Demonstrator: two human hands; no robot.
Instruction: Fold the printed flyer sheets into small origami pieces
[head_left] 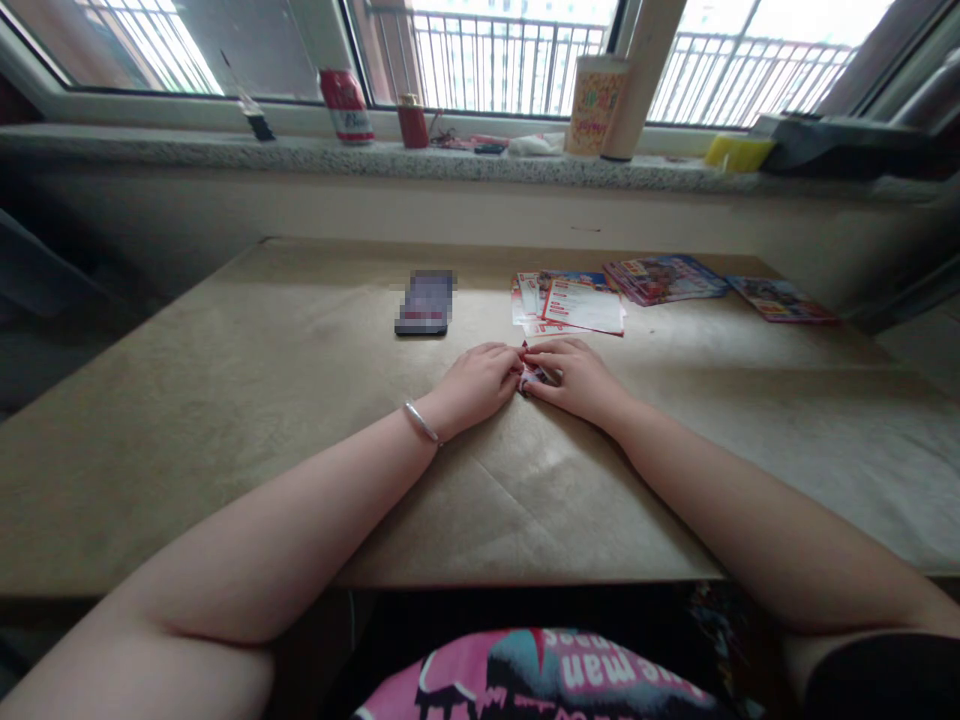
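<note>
Both my hands rest on the brown paper-covered table (225, 400), meeting at a small folded piece of red and white printed paper (531, 374). My left hand (480, 382), with a silver bracelet on the wrist, has its fingers curled and pinching the paper's left side. My right hand (577, 378) presses its fingers down on the paper's right side. Most of the little paper is hidden between the fingertips.
A dark phone (425, 303) lies beyond my left hand. Loose printed leaflets (577, 303) and two stacks of colourful sheets (664, 277) (780, 298) lie at the back right. On the windowsill stand a red can (346, 105), a small red bottle (412, 122) and a patterned cup (596, 105).
</note>
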